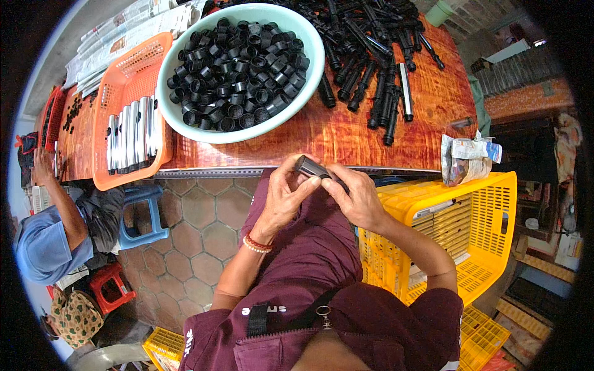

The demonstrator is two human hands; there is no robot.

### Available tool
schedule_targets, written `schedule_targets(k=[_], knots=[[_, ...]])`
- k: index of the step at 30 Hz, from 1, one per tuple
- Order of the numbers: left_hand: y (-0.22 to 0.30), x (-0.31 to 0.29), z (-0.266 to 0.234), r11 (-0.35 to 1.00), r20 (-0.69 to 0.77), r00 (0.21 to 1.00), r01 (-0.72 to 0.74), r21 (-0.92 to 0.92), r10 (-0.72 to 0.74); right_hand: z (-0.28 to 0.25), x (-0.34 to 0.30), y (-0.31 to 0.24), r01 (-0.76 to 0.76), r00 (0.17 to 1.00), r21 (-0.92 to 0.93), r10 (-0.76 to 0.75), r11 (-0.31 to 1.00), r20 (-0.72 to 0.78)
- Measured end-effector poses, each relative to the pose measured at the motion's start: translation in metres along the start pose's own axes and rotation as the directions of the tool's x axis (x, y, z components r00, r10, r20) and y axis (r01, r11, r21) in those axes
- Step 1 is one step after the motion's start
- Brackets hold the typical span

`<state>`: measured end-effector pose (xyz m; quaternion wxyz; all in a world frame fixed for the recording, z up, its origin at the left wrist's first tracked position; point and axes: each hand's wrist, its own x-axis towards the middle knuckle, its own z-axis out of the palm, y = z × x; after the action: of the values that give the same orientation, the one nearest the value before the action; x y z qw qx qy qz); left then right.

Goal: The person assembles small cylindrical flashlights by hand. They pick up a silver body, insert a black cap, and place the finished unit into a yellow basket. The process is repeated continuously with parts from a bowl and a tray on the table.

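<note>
A short black plastic tube is held in front of my lap, close to the table's near edge. Its wide, cap-like end lies in the fingers of my left hand, which are closed around it. My right hand pinches the narrower end, and that end is partly hidden by the fingers. Both thumbs press on the tube from the near side. Just beyond my hands, on the table, stands a pale green basin full of small black cup-shaped caps.
An orange basket with silver tubes sits left of the basin. Black rod-like parts are heaped at the right on the wooden table. A yellow crate stands by my right arm. Another person works at far left.
</note>
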<state>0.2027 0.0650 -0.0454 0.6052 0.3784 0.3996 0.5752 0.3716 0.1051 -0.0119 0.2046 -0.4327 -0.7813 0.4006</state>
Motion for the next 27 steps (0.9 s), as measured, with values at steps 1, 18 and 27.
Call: schedule_targets(k=[1, 18, 27], knots=[[-0.001, 0.000, 0.000, 1.000, -0.002, 1.000, -0.001, -0.004, 0.001, 0.000, 0.000, 0.000, 0.007, 1.000, -0.003, -0.007, 1.000, -0.013], [-0.003, 0.007, -0.018, 1.000, 0.069, 0.997, -0.026, 0.008, 0.025, -0.004, 0.001, -0.007, 0.035, 0.996, 0.073, -0.041, 0.997, 0.085], [-0.011, 0.003, -0.009, 0.998, -0.035, 0.998, -0.056, -0.004, 0.056, -0.006, 0.000, -0.011, 0.061, 0.997, -0.052, -0.059, 0.997, 0.041]])
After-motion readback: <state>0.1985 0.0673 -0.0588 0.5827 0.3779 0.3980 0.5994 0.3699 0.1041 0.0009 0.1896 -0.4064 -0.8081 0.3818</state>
